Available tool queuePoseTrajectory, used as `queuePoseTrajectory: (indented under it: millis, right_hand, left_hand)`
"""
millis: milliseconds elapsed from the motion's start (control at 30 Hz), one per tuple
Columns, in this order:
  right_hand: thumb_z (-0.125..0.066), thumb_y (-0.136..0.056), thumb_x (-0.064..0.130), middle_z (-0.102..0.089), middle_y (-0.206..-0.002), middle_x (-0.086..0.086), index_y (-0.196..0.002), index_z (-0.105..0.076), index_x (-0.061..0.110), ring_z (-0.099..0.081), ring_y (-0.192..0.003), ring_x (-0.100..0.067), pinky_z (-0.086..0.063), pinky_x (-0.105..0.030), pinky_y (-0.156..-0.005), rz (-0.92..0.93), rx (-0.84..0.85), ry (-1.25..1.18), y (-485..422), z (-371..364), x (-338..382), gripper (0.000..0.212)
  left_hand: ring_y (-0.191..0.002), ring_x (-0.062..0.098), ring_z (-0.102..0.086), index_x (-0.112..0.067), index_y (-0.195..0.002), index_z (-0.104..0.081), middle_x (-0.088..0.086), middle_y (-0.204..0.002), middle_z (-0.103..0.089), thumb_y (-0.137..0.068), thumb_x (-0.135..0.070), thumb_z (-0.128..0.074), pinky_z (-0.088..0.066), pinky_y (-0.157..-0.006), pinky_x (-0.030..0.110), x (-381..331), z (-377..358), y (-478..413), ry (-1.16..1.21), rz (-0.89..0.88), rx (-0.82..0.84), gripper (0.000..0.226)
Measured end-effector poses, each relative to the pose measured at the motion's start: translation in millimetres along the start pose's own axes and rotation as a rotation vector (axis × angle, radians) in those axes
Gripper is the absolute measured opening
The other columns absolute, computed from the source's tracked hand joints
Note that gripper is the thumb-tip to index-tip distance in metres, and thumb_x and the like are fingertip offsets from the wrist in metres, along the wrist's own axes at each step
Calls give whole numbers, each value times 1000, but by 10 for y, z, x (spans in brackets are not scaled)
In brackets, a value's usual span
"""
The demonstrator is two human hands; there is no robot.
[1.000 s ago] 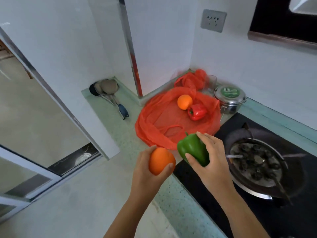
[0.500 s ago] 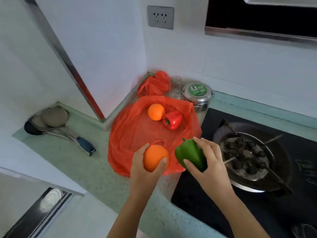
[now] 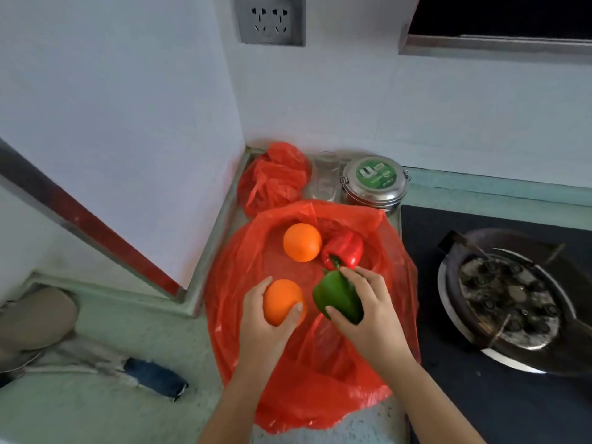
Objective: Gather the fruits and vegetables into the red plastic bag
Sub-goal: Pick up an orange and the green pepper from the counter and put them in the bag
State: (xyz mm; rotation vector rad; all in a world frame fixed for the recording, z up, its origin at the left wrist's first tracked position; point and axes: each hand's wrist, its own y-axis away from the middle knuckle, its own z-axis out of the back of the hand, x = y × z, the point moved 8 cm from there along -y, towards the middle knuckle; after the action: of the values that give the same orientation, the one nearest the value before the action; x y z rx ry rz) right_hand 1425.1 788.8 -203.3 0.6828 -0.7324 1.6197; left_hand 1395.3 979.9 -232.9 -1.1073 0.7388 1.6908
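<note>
A red plastic bag (image 3: pixel 320 389) lies spread open on the green counter. On it, at the far side, rest an orange (image 3: pixel 302 242) and a red bell pepper (image 3: pixel 344 249), side by side. My left hand (image 3: pixel 261 328) grips a second orange (image 3: pixel 281 301) above the middle of the bag. My right hand (image 3: pixel 368 310) holds a green bell pepper (image 3: pixel 338 296) just right of that orange, close behind the red pepper.
A crumpled second red bag (image 3: pixel 274 177), a glass (image 3: pixel 325 176) and a steel tin with a green lid (image 3: pixel 373 182) stand in the corner. A black hob with a burner (image 3: pixel 506 302) lies right. Ladles with a blue handle (image 3: pixel 153 378) lie left.
Both hands have carried the orange and the green pepper forward, from the counter's near edge to over the middle of the bag. The camera has moved in closer and looks down more steeply.
</note>
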Motion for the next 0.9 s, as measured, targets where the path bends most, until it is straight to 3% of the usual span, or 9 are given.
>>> queuePoseTrajectory:
  millis: [167,267,367,633,767,900]
  right_hand:
    - [-74,-75,28,-40,-131,-4,-130,-46,22,-38,-123,-22,-39,-34,-98,-59,-49,60,-71,-228,-53,62]
    - [-73,-75,27,-40,-132,-5,-130,-46,22,-37,-123,-23,-37,-32,-98,-92,-58,85,-75,-359,-96,62]
    - [-73,-75,27,-40,-132,-7,-130,-46,21,-38,-122,-26,-38,-35,-97,-127,-110,118,-80,-415,-138,62]
    - [-77,-71,22,-41,-132,-12,-127,-49,17,-40,-120,-30,-41,-37,-91,-170,-194,175,-159,-531,-210,63]
    - [-79,-69,21,-42,-131,-13,-126,-49,17,-42,-119,-30,-41,-35,-89,-148,-205,201,-183,-586,-225,64]
    - [-78,-70,21,-41,-133,-13,-127,-49,17,-40,-121,-29,-36,-31,-90,-145,-206,204,-213,-587,-228,64]
  left_hand:
    - [-108,-4,-43,-31,-123,-45,-16,-119,-45,-60,-61,-60,-32,-87,6,146,-58,-234,-31,-26,103,71]
    - [-110,3,-45,-25,-125,-47,-10,-121,-47,-64,-53,-68,-34,-92,16,244,-75,-328,-32,-23,128,70]
    - [-113,5,-45,-22,-125,-47,-6,-124,-48,-70,-34,-78,-30,-89,6,314,-104,-401,-26,-27,154,64]
    - [-110,-6,-43,-27,-121,-45,-4,-123,-49,-60,-55,-66,-26,-89,-1,286,-215,-581,28,-72,189,70]
    - [-110,-21,-37,-28,-122,-43,-5,-124,-47,-63,-48,-70,-26,-86,-3,309,-253,-642,32,-90,204,68]
    - [-113,-17,-37,-30,-124,-41,-7,-125,-45,-64,-55,-65,-26,-89,-2,313,-251,-646,43,-113,199,70]
